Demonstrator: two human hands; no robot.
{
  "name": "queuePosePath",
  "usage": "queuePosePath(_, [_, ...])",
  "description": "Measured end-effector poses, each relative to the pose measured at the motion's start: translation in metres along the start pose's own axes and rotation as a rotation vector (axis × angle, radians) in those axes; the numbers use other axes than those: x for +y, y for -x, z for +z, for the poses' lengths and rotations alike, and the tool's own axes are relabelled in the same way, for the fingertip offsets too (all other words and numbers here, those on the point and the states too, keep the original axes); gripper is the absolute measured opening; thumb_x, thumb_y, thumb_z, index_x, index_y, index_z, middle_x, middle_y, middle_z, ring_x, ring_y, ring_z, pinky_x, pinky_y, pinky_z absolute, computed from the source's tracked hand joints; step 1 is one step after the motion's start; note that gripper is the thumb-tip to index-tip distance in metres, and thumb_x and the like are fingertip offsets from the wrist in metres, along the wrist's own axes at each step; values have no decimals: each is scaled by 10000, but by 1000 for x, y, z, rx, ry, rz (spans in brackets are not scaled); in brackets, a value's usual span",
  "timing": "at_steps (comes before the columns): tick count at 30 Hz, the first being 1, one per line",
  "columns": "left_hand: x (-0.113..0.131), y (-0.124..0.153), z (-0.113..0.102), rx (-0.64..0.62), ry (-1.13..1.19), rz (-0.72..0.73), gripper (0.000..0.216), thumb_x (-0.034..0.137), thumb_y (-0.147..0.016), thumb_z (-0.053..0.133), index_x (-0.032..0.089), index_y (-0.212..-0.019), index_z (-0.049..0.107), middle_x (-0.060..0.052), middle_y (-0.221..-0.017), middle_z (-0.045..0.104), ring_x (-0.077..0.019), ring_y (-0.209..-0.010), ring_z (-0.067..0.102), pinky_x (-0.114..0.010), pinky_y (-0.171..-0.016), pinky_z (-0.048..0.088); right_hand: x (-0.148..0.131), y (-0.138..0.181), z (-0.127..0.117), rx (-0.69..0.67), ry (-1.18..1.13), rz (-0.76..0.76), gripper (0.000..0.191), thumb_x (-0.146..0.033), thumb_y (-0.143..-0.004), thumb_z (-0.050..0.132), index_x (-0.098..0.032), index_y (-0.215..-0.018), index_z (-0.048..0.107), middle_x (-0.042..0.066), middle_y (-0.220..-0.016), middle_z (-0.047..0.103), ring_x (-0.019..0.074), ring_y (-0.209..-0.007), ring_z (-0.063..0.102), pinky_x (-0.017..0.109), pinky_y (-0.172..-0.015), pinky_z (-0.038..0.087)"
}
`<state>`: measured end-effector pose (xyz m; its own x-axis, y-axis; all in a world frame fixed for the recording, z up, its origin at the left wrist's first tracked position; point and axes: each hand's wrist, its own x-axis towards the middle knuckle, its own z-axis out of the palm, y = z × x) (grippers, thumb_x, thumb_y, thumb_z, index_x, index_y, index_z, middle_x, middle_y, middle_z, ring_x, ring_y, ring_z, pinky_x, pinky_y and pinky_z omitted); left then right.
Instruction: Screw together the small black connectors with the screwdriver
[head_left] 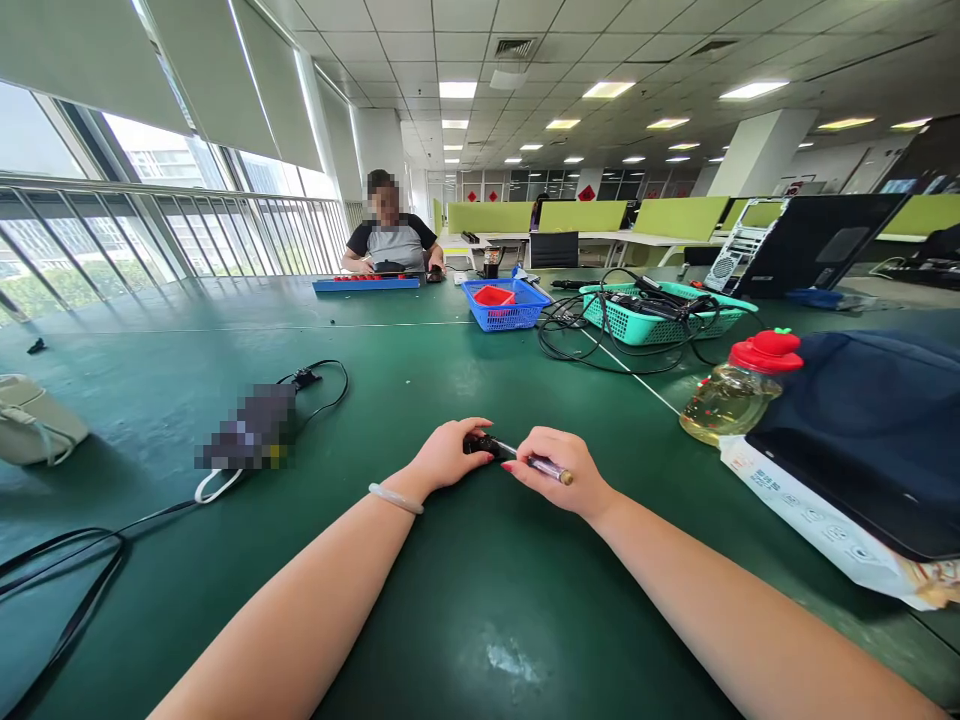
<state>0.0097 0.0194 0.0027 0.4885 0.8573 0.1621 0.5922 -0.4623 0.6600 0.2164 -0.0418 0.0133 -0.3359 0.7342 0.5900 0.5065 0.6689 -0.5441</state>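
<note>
At the near middle of the tabletop, pinched a black part in the left hand! Closed the right hand round a screwdriver, slanted it low and ran its shaft right up to the part, just there between both hands. Out left, caught a pale pouch. Over to the right, spotted a bottle beside a dark bag. Farther back, picked out a blue basket, a green basket heaped with cables, and a person seated at the far edge.
</note>
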Motion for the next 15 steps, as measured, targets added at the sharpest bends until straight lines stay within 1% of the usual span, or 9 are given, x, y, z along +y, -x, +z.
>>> queuePosePath(4, [0, 1, 0, -18, -64, 69, 424, 298, -783, 677, 210, -1198, 665, -68, -1170, 715, -241, -1055, 655, -374, -972, 503, -7, 0, 2, -112, 110, -163, 365, -483, -876, 589, -216, -628, 596, 12, -597, 541, 116, -537, 445, 261, -561, 331])
queuePosePath(6, [1, 1, -1, -13, -90, 86, 406, 281, -790, 663, 212, -1190, 675, -64, -1187, 712, -247, -1076, 646, -375, -985, 496, -9, -1, 5, -141, 180, -233, 364, -463, -892, 577, -213, -629, 601, 8, -585, 527, 113, -533, 430, 259, -551, 310])
queuePosePath(10, [2, 1, -1, -12, -115, 81, 407, 264, -795, 652, 222, -1199, 674, -48, -1196, 712, -249, -1096, 640, -367, -993, 493, -8, 0, 8, -146, 285, -295, 364, -424, -920, 549, -205, -633, 603, 4, -579, 510, 108, -527, 419, 255, -544, 286])
queuePosePath(15, [0, 0, 0, -11, -128, 76, 394, 290, -802, 654, 245, -1192, 679, -19, -1191, 716, -238, -1086, 645, -350, -989, 497, -6, 1, 6, -92, 306, -325, 342, -405, -926, 552, -192, -663, 596, -4, -603, 534, 99, -539, 430, 240, -553, 288])
